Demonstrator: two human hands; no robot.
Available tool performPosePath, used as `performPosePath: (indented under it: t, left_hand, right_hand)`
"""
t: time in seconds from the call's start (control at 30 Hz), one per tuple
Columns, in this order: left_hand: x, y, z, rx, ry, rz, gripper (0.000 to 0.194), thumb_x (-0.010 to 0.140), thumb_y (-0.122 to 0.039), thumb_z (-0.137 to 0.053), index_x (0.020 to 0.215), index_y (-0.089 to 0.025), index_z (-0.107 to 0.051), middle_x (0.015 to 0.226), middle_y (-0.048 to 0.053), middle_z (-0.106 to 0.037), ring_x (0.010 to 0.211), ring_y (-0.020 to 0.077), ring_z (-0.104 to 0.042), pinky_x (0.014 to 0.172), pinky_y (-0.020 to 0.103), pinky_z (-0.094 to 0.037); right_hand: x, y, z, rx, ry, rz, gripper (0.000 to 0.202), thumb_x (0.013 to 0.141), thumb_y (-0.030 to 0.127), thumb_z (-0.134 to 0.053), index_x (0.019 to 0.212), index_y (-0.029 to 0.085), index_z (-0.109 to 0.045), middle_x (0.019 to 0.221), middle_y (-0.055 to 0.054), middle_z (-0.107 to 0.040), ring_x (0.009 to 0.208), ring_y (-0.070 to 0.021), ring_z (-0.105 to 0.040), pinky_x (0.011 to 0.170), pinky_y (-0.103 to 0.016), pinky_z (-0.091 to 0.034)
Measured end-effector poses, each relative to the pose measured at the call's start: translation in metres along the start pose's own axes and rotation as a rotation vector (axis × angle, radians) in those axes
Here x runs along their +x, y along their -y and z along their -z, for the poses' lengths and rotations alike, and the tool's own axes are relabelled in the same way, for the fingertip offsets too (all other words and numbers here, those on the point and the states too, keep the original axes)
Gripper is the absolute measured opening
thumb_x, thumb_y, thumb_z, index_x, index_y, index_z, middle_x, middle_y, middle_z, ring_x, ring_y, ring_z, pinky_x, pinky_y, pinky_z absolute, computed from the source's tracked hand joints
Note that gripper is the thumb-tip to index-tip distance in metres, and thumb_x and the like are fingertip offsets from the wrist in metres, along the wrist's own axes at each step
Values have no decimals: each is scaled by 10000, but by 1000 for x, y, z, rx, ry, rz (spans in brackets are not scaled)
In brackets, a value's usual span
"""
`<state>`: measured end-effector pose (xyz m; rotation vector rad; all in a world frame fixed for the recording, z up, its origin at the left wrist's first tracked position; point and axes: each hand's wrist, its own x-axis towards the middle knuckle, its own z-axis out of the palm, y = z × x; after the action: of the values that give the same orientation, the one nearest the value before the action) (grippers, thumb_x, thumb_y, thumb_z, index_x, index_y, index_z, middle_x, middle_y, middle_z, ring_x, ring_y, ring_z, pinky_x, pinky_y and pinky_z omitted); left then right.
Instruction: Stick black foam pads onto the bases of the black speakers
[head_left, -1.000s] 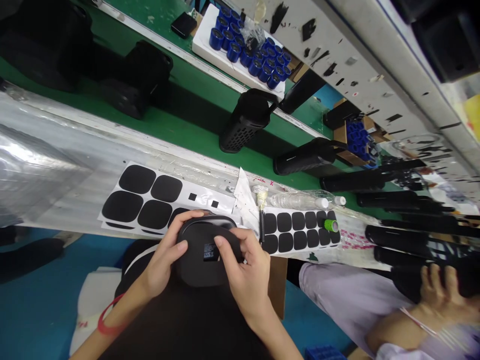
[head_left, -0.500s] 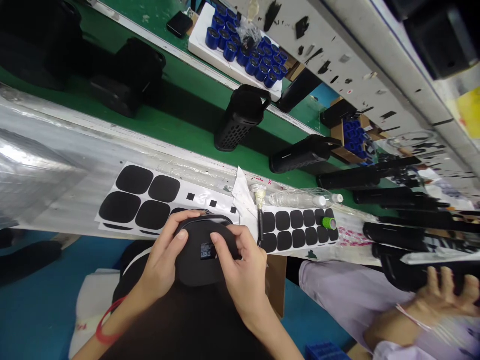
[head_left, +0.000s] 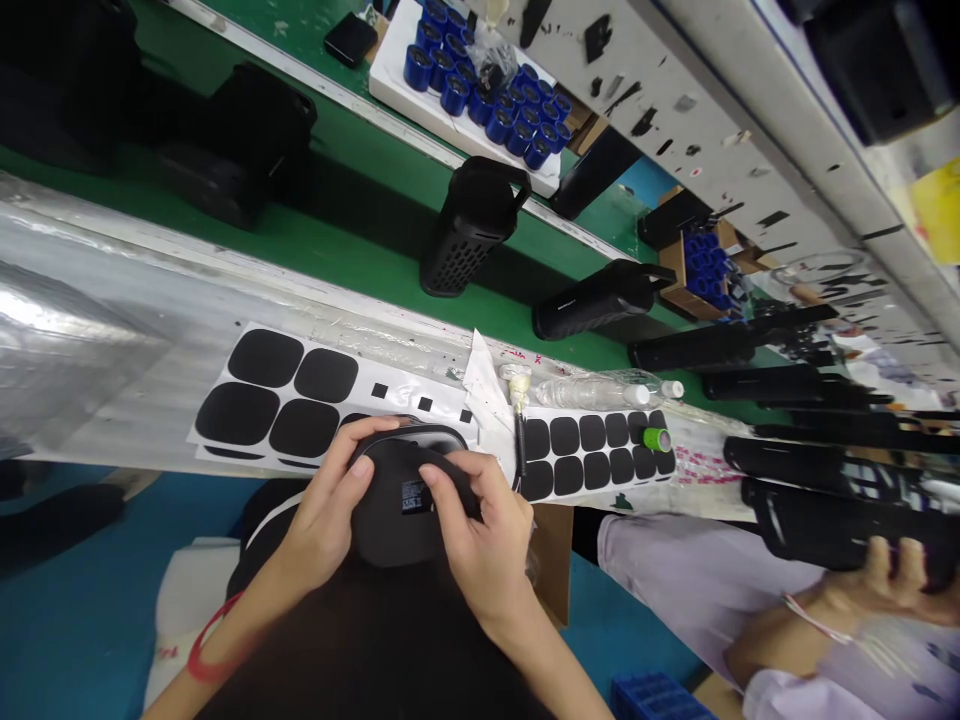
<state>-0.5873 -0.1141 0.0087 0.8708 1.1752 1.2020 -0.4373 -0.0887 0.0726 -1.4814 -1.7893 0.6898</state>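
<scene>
In front of my body I hold a black speaker (head_left: pixel 360 535), its rounded-square end facing up. Over that end lies a black rounded-square adhesive pad (head_left: pixel 401 540) with a small printed label (head_left: pixel 415 497). My left hand (head_left: pixel 326 510) is closed around the speaker's left side, thumb on the face near the pad's edge. With thumb and fingers, my right hand (head_left: pixel 484 530) pinches the pad's upper right edge. There the pad stands off the rim, and part of the recessed end shows. The speaker's lower body blends into dark clothing.
Sheets of black pads (head_left: pixel 240 412) lie on the bench, beside a brush (head_left: pixel 519 440), clear bottles (head_left: pixel 592 392) and a green roll (head_left: pixel 657 440). Black speakers (head_left: pixel 469 230) stand along the green belt (head_left: pixel 360 235). A co-worker's hand (head_left: pixel 896 580) holds another speaker at right.
My hands keep nearly the same grip on the speaker and pad. The view has shifted slightly. At right, the co-worker's hand and speaker have moved a little.
</scene>
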Motion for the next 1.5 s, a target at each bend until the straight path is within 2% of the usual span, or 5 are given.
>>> performPosePath:
  t: [0.17,0.37,1.03,1.27,1.5]
  left_hand:
    - [-2,1,7,4,93,15,319,1024,-467,-459,1328,-413,-539,1415,-52,-554,1357,165,-483,1149,234,-346]
    - [-4,4,24,89,329,48,1033,646,-542,-898,1489,-457,-306,1597,11,-343,1424,299,-444,1147,354,-428]
    - [-2,0,29,69,386,22,752,860,-404,-715,1496,-381,-314,1604,67,-338,1474,350,-361,1200,471,-370]
    - [-5,-11,18,-37,225,151,543,905,-484,-622,1405,-348,-457,1572,37,-413,1486,350,-327,1229,475,-292]
    - [-5,-15,17,19,280,133,616,903,-482,-645,1445,-370,-374,1590,34,-371,1478,330,-343,1191,439,-343]
  right_hand:
    - [2,1,2,-51,-16,79,87,963,240,-642,892,191,-657,688,33,-732,520,-92,-673,525,-166,-533]
    - [4,0,3,-58,22,-8,95,957,259,-647,909,178,-655,686,27,-728,538,-97,-686,521,-156,-517]
    - [-4,18,37,4,517,-466,335,950,341,-625,1263,342,-505,1068,23,-745,973,-217,-732,758,-314,-572]
    - [-2,22,41,-59,563,-442,415,943,352,-639,1315,352,-456,1110,16,-738,994,-242,-741,771,-365,-620]
    - [2,26,38,-154,600,-375,458,945,290,-654,1345,255,-434,1164,-76,-739,1023,-345,-747,792,-522,-639]
